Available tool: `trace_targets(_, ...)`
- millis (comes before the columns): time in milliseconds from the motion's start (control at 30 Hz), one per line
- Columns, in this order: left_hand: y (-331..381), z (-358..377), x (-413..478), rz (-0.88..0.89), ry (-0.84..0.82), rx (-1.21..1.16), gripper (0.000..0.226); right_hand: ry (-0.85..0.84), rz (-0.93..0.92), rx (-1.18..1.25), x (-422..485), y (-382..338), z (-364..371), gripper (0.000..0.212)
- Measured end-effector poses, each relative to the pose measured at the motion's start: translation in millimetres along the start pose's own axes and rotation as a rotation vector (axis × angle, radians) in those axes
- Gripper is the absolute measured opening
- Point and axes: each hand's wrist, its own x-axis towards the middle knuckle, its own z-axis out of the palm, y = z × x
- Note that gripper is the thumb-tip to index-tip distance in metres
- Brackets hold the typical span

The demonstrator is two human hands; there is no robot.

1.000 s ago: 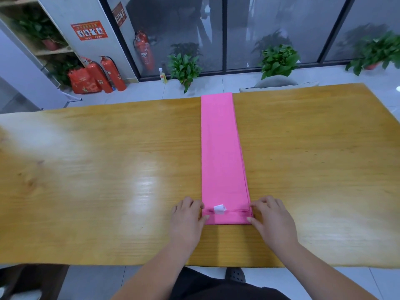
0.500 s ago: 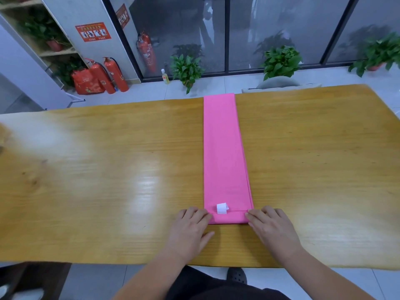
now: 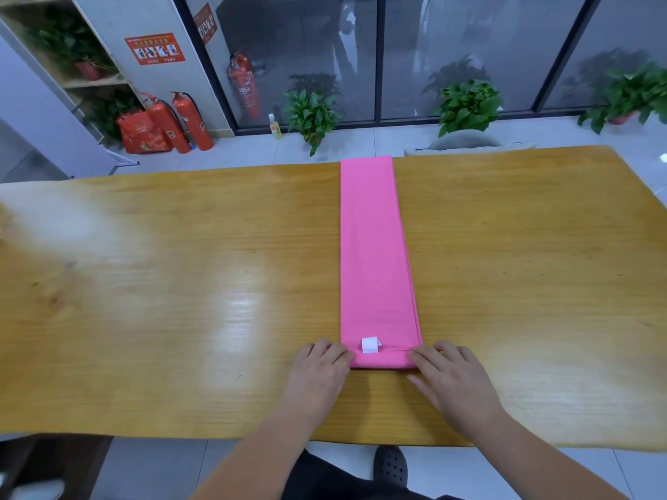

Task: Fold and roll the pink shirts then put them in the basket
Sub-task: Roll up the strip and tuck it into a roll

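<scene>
A pink shirt (image 3: 375,254), folded into one long narrow strip, lies across the wooden table (image 3: 180,283) from the far edge towards me. Its near end is turned over into a low rounded fold, and a small white tag (image 3: 370,345) sticks up just behind that fold. My left hand (image 3: 317,368) lies flat on the table, fingertips touching the fold's left end. My right hand (image 3: 451,375) mirrors it at the right end, fingers fairly straight and thumb stretched out on the wood. No basket is in view.
A grey chair back (image 3: 465,141) shows behind the table's far edge. Potted plants (image 3: 312,113), red fire extinguishers (image 3: 191,120) and glass doors stand beyond on the tiled floor. My dark shoe (image 3: 389,467) is under the near edge.
Both hands have slid back off the top of the shirt's near corners and now sit at the two ends of the fold. The near edge has become rounder.
</scene>
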Motion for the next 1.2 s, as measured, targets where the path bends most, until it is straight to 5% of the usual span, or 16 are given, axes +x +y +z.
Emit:
trace_targets(200, 8, -4, 4, -0.216, 0.004, -0.146, 0.028, -0.008, 0.12, 0.034, 7, -1, 3, 0.024)
trace_targets(433, 7, -24, 13, -0.51, -0.051, -0.507, 0.026, -0.163, 0.508, 0.371, 23, 5, -13, 0.03)
trace_targets(667, 10, -18, 12, -0.571, -0.085, -0.605, 0.02, -0.194, 0.589, 0.414, 20, -1, -17, 0.03)
trace_targets(833, 14, -13, 22, -0.392, -0.058, -0.164, 0.018, -0.054, 0.393, 0.141, 22, 5, -11, 0.029)
trace_targets(933, 22, -16, 27, -0.116, -0.064, 0.007, 0.043, 0.031, 0.121, 0.014, 18, 2, -4, 0.034)
trace_targets(1033, 20, -7, 18, -0.061, 0.016, 0.044, 0.036, 0.018, 0.024, -0.04, 4, 2, 6, 0.053)
trace_targets(1200, 9, 6, -18, -0.061, 0.063, -0.075, 0.039, 0.006, 0.035, 0.012, -11, 5, 10, 0.042)
